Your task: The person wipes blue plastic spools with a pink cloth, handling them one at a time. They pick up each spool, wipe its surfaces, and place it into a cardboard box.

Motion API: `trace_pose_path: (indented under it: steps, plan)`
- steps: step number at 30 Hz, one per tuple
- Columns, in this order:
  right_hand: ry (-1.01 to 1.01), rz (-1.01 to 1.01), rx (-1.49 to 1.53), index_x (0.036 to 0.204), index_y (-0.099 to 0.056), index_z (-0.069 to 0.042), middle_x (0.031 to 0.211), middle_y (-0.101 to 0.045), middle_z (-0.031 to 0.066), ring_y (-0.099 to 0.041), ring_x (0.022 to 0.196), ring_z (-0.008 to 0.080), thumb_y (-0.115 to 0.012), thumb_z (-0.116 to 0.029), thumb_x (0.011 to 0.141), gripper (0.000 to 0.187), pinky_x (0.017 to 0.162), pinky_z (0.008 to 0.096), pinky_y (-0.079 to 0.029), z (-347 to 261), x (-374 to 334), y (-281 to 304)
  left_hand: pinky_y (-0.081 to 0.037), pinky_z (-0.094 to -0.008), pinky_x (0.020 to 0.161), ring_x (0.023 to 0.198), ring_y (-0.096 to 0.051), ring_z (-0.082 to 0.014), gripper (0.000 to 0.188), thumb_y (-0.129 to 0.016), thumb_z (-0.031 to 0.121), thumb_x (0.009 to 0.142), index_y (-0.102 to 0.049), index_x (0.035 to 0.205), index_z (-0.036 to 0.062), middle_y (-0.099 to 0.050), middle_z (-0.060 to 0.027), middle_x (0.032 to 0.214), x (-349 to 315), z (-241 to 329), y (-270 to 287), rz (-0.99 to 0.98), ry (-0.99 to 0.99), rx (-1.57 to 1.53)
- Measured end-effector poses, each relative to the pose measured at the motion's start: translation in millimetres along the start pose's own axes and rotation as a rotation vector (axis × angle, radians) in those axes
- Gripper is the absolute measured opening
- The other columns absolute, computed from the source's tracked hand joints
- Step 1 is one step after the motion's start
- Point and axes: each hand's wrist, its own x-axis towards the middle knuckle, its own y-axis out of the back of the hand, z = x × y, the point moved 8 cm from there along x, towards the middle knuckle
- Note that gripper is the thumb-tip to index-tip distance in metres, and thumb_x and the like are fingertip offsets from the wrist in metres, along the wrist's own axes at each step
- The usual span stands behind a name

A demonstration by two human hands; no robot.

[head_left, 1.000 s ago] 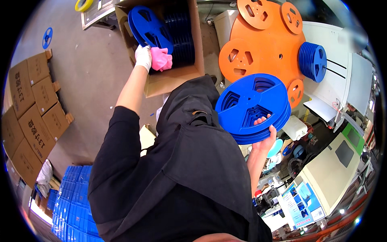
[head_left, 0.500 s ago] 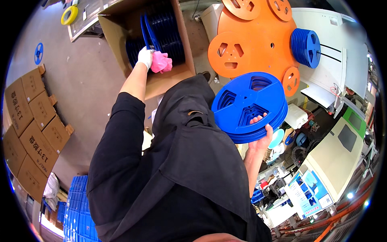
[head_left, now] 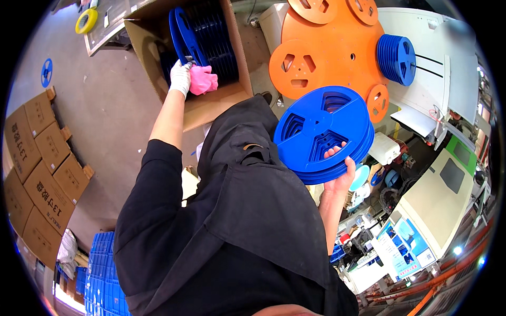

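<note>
At the open cardboard box [head_left: 211,109], my left hand [head_left: 180,79], in a white glove, closes around the near edge of a blue reel [head_left: 177,36]. A crumpled pink cloth [head_left: 203,80] is bunched against that hand; how the fingers hold it is hidden. The reel leans apart from a row of blue reels [head_left: 217,50] standing on edge inside the box. Out to the right, my bare right hand [head_left: 340,178] carries a stack of blue reels [head_left: 345,105], its fingers hooked through a cutout and the thumb along the rim.
A large orange disc [head_left: 337,63] bearing smaller orange discs stands ahead, with more blue reels [head_left: 405,60] on rods at its right. Stacked cartons [head_left: 48,181] are at left, blue crates [head_left: 103,274] at lower left. A beige machine [head_left: 437,195] stands to the right.
My left hand has shifted slightly left, and the blue reel at it tilts further left from the row. My right hand still holds the stack, nearly in place.
</note>
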Motion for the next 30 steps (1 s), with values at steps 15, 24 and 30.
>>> trace_pose_path:
  steps: [15, 24, 30]
  plan:
    - [0.091, 0.016, -0.049, 0.123, -0.049, -0.001, 0.1, -0.065, 0.0159, -0.066, 0.089, 0.0286, -0.053, -0.019, 0.084, 0.043, 0.081, 0.0421, -0.056, -3, -4, 3, -0.037, -0.0318, 0.105, 0.125, -0.049, -0.0285, 0.057, -0.058, 0.0, 0.081, -0.043, 0.137, -0.0009, -0.05, -0.0195, 0.136, -44, -109, 24, -0.228, 0.194, 0.56]
    - [0.156, -0.184, 0.146, 0.125, -0.048, -0.001, 0.097, -0.063, 0.0115, -0.064, 0.083, 0.0227, -0.047, -0.02, 0.084, 0.045, 0.076, 0.0376, -0.055, -27, -12, -18, -0.04, -0.0278, 0.101, 0.117, -0.055, -0.0236, 0.052, -0.058, 0.002, 0.084, -0.047, 0.135, 0.0085, -0.056, -0.0121, 0.13, -128, 4, -15, -0.335, -0.175, 0.688]
    - [0.163, -0.279, 0.243, 0.126, -0.045, -0.001, 0.088, -0.054, 0.0057, -0.052, 0.071, 0.0159, -0.05, -0.025, 0.087, 0.046, 0.067, 0.032, -0.048, -32, -14, -14, -0.05, -0.031, 0.09, 0.111, -0.059, -0.028, 0.058, -0.058, 0.005, 0.082, -0.047, 0.137, 0.0166, -0.05, -0.0127, 0.136, -220, 137, -107, -0.449, -0.976, 0.963]
